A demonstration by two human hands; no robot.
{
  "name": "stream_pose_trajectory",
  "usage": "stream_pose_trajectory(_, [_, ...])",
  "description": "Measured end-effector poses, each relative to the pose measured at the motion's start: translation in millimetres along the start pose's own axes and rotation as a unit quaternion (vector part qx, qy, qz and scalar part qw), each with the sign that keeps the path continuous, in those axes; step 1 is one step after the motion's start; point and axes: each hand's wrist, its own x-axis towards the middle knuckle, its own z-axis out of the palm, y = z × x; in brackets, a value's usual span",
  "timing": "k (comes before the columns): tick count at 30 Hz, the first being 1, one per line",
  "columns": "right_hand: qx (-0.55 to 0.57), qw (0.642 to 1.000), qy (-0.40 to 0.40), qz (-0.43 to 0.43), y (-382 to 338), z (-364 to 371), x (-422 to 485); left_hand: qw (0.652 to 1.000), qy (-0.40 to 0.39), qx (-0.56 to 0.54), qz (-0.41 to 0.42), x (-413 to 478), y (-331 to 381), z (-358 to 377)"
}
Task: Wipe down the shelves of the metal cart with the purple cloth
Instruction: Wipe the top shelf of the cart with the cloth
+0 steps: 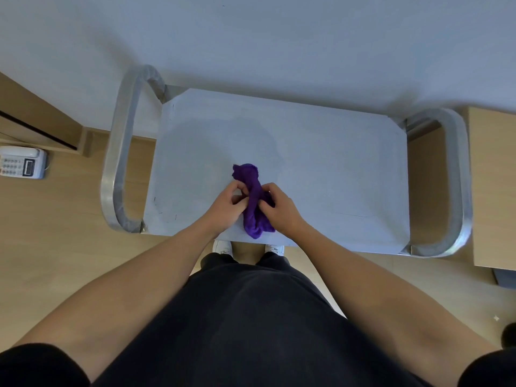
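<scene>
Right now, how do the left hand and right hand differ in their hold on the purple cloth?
The left hand pinches the purple cloth at its left edge; the right hand grips its right side. The left hand's fingers stay at the edge; the right hand's curl over the bunched fabric. Both hold it on the top shelf.

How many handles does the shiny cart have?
2. The left handle loops off the left end of the metal cart, on the telephone's side; the right handle loops off its right end. None looks hidden.
</scene>
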Motion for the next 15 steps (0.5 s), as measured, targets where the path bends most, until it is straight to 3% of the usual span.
stream_pose_trajectory(2, [-0.018, 1.000, 0.007, -0.016, -0.9, -3.1, -0.4, 1.000, 0.005, 0.015, -0.003, 2.8, -0.2, -1.1])
stream_pose_trajectory(5, [-0.097, 0.993, 0.042, -0.046, -1.3, -8.2, 0.6, 0.989, 0.060, 0.131, 0.033, 6.4, -0.1, -1.2])
stream_pose_trajectory(9, [-0.144, 0.986, 0.079, -0.035, 0.2, -10.0, 3.9, 0.922, 0.149, 0.335, 0.125, 5.6, -0.9, 4.7])
stream_pose_trajectory(15, [-0.115, 0.986, 0.122, 0.023, 16.2, -26.9, -1.3, 0.900, 0.232, 0.339, 0.143, -3.8, -13.9, -5.3])
